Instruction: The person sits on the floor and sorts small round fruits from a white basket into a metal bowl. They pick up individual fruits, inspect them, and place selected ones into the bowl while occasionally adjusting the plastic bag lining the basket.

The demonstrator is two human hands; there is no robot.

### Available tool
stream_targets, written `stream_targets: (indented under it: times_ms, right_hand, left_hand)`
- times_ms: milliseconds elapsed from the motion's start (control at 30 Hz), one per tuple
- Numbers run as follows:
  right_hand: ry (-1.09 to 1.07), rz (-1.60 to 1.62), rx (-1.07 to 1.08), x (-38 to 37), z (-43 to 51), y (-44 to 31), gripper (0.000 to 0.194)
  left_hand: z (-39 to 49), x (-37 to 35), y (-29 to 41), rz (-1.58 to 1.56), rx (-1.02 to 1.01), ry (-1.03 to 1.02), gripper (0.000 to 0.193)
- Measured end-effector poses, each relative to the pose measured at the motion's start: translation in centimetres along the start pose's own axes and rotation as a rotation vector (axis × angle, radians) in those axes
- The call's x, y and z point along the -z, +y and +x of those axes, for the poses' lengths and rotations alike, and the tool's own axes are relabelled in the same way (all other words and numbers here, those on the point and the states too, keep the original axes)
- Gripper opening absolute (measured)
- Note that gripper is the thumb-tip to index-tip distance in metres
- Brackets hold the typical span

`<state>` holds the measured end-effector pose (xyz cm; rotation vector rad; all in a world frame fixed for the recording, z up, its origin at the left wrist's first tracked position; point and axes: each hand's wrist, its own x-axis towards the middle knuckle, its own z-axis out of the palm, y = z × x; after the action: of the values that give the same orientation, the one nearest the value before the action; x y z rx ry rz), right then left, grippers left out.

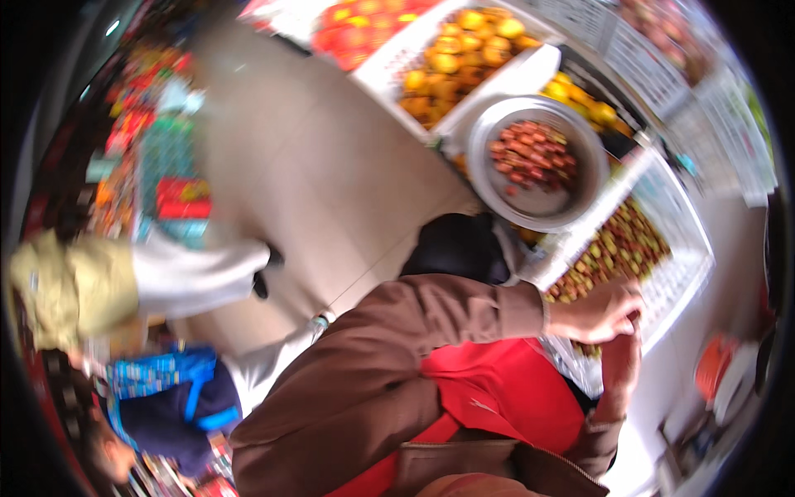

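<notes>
My left hand (593,312), in a brown sleeve, reaches across a white plastic crate (677,301) of small green-brown fruit (612,251) that look like jujubes. My right hand (621,366) comes up from below, and the fingertips of both hands meet over the crate's near side. The fingers are bent and pinched together; whether something small sits between them is hidden. Clear plastic film (582,368) lies under the hands, beside my red apron (503,397). Beyond the crate stands a round metal basin (528,210) with reddish fruit pieces (534,152) heaped inside.
White crates hold orange persimmon-like fruit (450,59), and yellow fruit (574,99) lies behind the basin. Two people stand at the left, one in a tan top (74,292), one in dark blue (174,416), by packaged goods (168,155). Tiled floor (323,161) lies between.
</notes>
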<state>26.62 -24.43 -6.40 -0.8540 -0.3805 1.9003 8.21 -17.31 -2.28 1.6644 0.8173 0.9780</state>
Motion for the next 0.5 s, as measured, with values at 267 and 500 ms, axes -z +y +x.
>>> stream_targets:
  times_ms: [267, 500]
  right_hand:
    - [0.108, -0.174, 0.241, -2.8, -0.5, -0.3, 0.024]
    - [0.113, -0.320, 0.334, -2.8, -2.3, -1.5, 0.028]
  left_hand:
    - [0.5, -0.2, -0.7, -0.065, 0.011, -0.156, 0.038]
    - [0.5, -0.8, 0.6, -0.604, 0.477, -0.281, 0.039]
